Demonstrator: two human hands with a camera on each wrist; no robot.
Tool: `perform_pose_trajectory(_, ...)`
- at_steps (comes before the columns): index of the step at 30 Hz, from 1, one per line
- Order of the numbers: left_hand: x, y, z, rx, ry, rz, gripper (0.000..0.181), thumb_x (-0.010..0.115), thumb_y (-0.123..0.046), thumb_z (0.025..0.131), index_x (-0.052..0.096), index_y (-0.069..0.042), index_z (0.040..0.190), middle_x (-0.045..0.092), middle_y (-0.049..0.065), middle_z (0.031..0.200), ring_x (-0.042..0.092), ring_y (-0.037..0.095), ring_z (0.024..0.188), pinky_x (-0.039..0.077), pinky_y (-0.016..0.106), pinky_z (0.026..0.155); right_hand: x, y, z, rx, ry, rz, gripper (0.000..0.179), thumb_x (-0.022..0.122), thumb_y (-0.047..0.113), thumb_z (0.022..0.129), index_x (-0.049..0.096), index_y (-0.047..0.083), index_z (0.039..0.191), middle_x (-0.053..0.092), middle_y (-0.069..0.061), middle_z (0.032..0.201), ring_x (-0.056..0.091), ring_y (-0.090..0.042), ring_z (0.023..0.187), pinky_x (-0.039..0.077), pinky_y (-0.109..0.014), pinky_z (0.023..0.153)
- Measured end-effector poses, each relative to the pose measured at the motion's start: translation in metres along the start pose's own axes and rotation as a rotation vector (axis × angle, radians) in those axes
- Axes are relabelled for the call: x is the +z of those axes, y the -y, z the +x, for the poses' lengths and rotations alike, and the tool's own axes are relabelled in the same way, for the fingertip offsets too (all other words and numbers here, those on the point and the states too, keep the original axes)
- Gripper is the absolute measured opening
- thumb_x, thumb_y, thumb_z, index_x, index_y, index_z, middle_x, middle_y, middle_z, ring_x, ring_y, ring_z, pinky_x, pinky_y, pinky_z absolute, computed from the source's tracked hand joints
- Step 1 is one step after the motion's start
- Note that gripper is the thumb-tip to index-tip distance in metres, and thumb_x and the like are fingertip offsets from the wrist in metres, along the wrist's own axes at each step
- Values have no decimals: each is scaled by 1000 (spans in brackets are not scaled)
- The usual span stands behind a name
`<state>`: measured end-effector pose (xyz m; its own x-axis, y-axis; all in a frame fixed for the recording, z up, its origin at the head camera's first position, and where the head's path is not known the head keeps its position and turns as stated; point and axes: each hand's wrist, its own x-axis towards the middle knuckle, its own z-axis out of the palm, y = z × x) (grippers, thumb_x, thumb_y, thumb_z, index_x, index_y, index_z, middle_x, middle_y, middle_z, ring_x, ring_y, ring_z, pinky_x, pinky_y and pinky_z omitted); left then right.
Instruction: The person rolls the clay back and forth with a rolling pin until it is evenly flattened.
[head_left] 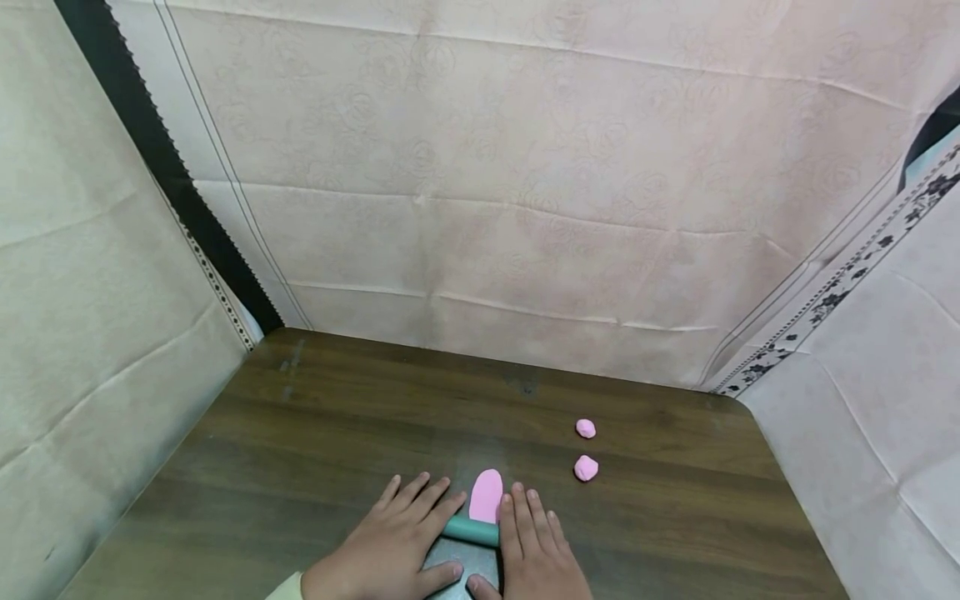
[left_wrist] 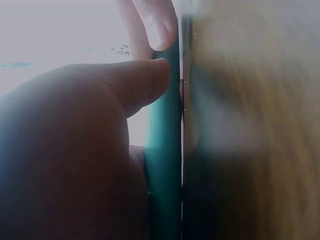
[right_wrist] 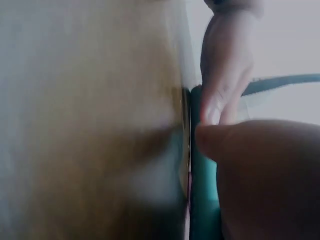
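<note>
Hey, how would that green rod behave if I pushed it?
The green rod would probably roll forward or back, since its surface looks rounded. It's likely stiff, as it runs straight with no visible bend. Its smooth surface might be slippery.

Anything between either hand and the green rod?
Nothing visible: the left hand and right hand both touch the green rod. The flat pink piece shows just beyond it; the nearer pink lump and farther pink lump lie off right.
</note>
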<state>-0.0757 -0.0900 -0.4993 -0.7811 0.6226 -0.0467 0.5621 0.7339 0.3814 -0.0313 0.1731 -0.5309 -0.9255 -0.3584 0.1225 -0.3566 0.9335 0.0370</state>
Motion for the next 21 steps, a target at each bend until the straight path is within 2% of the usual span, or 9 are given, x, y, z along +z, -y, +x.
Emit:
perform_pose_trajectory(3,1,-1,0,-15,-3,-16,87,54,-76,108,43,-22,175,42,10,181,36,44,169,27,78,131,2,2,-1,29,-41,-26,103,36,88,106,49,7,169,48,-13,177,50,-35,162,51,-54,123)
perform_pose_trajectory(8,3,-3,1,-38,-19,-42,85,53,-75,109,46,-20,173,43,12,181,35,46,169,24,80,131,3,2,0,51,-65,-5,101,37,86,107,50,7,169,50,-12,176,51,-33,162,51,-53,124)
perform_pose_trajectory(15,5,-4,9,-76,-63,-72,80,47,-72,112,45,-22,174,36,10,184,27,48,172,18,85,129,-5,1,10,86,5,67,98,32,83,111,45,7,172,43,-12,181,44,-34,167,44,-56,130)
perform_pose_trajectory(21,5,-5,20,-108,-117,-44,80,44,-73,113,50,-20,172,38,12,183,28,49,171,18,86,129,-13,0,17,113,38,136,92,36,75,114,41,5,174,38,-15,182,39,-36,169,41,-58,132)
